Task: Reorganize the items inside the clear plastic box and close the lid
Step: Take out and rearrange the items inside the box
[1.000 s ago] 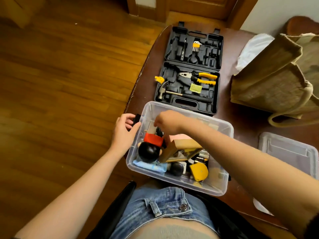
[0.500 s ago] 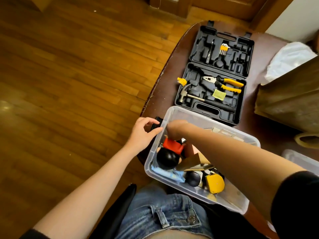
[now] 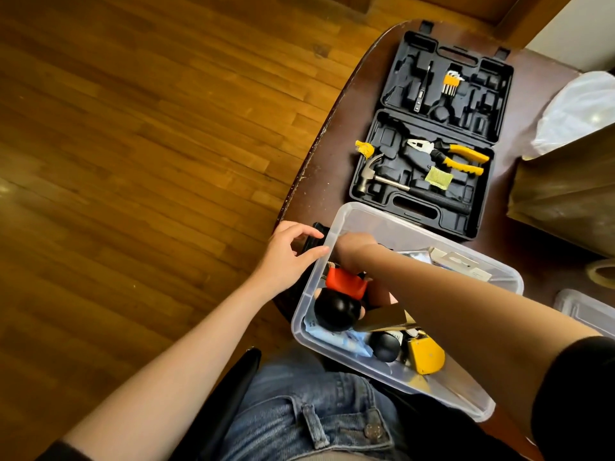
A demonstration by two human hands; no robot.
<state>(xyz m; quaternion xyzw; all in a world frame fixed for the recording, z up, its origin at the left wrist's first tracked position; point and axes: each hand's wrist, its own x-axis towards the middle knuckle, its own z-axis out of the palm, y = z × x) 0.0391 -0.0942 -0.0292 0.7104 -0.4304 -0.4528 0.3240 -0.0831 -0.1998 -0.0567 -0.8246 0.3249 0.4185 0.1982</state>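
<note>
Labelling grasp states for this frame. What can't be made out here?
- Right hand, head view: fingers reach down inside the clear box, hidden behind the knuckles; any grasp unknown.
- Black object at the left hand: mostly covered by hand and box wall.
- Lid: cut off by the right edge.

the clear plastic box (image 3: 396, 227) sits open at the counter's near edge, packed with a black-headed doll in red (image 3: 339, 301) and a yellow tape measure (image 3: 427, 356); its lid (image 3: 582, 309) lies apart, to the right.
</note>
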